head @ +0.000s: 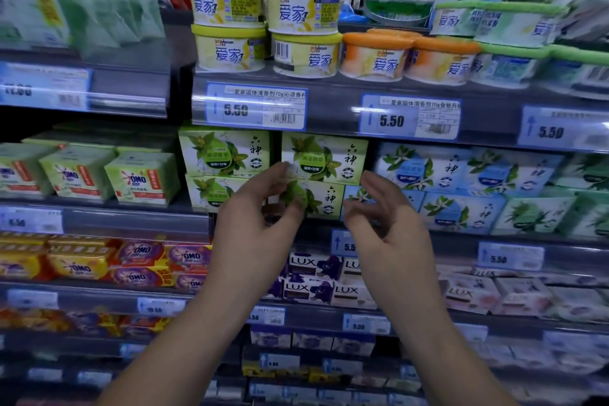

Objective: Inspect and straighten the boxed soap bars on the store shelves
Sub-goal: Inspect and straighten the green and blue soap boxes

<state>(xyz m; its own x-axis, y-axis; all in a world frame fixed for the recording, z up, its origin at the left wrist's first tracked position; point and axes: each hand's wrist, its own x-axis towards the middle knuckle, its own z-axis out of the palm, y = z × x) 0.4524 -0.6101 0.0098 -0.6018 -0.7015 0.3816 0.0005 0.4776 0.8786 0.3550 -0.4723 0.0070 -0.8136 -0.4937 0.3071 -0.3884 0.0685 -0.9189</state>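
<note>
We raised both bare hands before the soap shelf. Our left grip was at the left end of the lower green soap box, thumb above and fingers curled across its face. Motion blur kept us from telling whether it grasped the box or only touched it. That box lay in the bottom row, under an upper green soap box and just beside a blue soap box on its right. Our right grip was released, fingers loosely curled and grasping nothing, in front of the blue box's left end. Yellow-lidded tubs stood on the shelf above, Lux boxes on the shelf below.
</note>
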